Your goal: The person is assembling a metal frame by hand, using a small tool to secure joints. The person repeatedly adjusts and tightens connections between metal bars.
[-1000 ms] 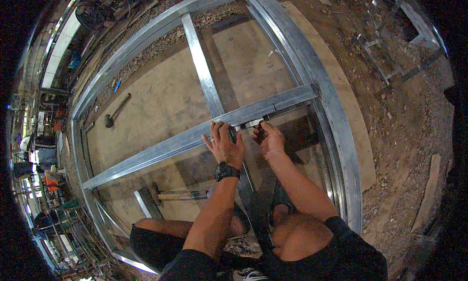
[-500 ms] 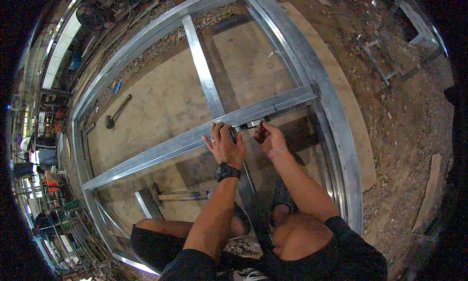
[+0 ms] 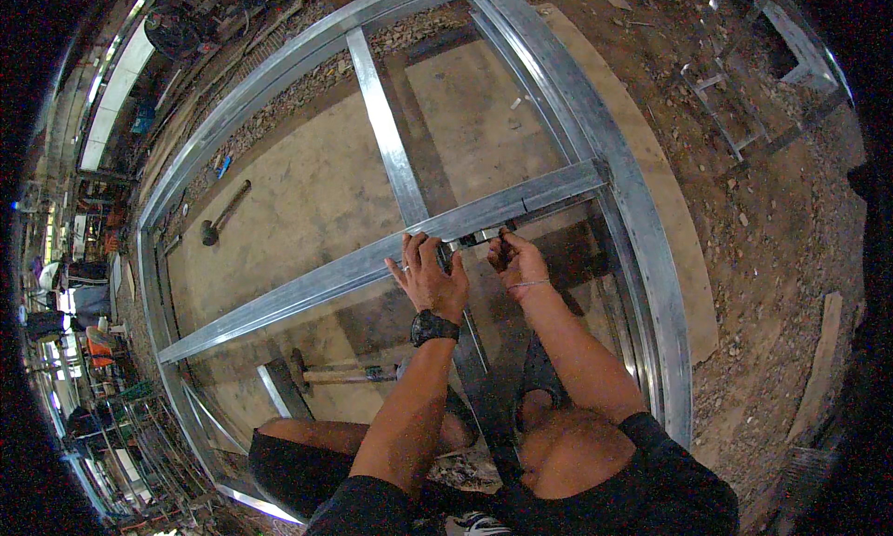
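Observation:
A galvanized metal crossbar (image 3: 307, 286) spans the large metal frame in front of me. My left hand (image 3: 433, 274), with a dark watch on its wrist, rests against the crossbar's near side where a lengthwise bar (image 3: 384, 127) meets it. Its fingers are bent over the bar's edge, and its thumb is beside a small dark-and-silver piece (image 3: 479, 238). My right hand (image 3: 517, 259) pinches the right end of that piece, just below the crossbar. The fingers partly hide the piece, so its kind cannot be made out.
A mallet (image 3: 210, 229) lies on the board inside the frame, at left. A wooden-handled hammer (image 3: 349, 376) is near my knee. The frame's right rail (image 3: 642, 229) runs beside my right arm. A metal stand (image 3: 721, 108) stands at far right; stacked racks (image 3: 121, 443) line the left.
My right fingers have shifted very slightly at the end of the small piece. The left hand and the frame stay as they were.

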Demonstrator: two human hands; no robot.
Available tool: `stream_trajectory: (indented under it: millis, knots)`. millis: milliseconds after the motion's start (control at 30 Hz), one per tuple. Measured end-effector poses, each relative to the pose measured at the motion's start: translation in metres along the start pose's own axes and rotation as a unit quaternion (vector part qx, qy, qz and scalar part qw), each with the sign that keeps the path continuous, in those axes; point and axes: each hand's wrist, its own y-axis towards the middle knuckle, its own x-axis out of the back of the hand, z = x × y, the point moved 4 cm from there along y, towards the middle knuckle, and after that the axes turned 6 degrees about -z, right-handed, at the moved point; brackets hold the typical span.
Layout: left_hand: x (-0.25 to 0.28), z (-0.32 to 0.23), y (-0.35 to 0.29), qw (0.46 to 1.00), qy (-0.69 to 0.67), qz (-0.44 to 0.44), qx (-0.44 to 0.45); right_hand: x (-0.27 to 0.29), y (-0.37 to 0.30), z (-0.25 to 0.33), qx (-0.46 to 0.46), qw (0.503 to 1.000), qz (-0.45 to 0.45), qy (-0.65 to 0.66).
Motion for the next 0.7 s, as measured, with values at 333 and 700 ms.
stream_trajectory:
  millis: [333,700]
  knots:
    - [-0.0003,0.0016,-0.0009,1.0,0.004,-0.003,-0.003,-0.0025,-0.0026,0.0022,-0.002,1.0,-0.008,0.006]
    - [0.0022,-0.0004,-0.0006,1.0,-0.004,-0.017,-0.004,-0.0047,-0.0002,0.0001,0.006,1.0,-0.03,0.004]
